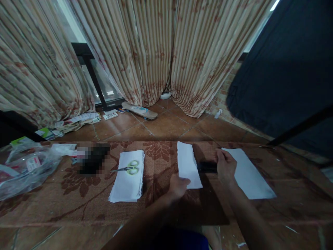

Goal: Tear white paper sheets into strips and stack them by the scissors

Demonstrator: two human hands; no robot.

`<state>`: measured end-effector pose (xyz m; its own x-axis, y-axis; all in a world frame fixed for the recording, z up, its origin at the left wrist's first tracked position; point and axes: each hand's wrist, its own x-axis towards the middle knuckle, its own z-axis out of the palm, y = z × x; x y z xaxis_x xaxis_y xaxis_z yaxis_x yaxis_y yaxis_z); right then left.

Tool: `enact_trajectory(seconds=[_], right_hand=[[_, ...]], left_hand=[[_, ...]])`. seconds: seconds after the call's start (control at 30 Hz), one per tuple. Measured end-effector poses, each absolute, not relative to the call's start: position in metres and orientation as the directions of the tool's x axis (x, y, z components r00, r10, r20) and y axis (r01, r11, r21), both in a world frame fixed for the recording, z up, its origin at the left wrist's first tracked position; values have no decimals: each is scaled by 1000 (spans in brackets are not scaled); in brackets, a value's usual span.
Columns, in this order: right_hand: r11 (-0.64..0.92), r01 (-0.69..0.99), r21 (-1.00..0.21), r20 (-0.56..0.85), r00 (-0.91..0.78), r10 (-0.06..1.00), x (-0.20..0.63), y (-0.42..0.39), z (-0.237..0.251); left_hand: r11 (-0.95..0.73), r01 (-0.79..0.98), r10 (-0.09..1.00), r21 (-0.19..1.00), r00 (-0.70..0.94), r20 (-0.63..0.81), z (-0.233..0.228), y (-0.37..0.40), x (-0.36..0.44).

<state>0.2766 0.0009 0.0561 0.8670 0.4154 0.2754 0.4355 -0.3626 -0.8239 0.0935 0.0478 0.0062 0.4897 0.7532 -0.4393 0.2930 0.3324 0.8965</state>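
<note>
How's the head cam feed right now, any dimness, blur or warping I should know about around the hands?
Head view: dim and underexposed; both forearms are near silhouettes, the left hand and right hand readable on the paper strip. Daylight blows out at the curtain gaps. Wide-angle warping bends the edges. A pixelated block hides something left of the scissors.

A room in a home, worked in at floor level: long striped floral curtains (156,52) hang to a terracotta tile floor (166,126), a skateboard (139,110) lies by their hem, and a patterned brown rug (78,194) covers the near floor, with papers (75,121) strewn beyond its far left corner.
</note>
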Motion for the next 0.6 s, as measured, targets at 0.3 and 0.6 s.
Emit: enact_trajectory(seconds=[0.3,0.6], right_hand=[[-328,119,-937,-152,708,690,176,-61,33],[-399,189,-897,-19,886,463,242,-111,49]], left_hand=[[393,26,770,919,537,-345,16,35,67],[359,218,379,908,855,-355,105,23,35]])
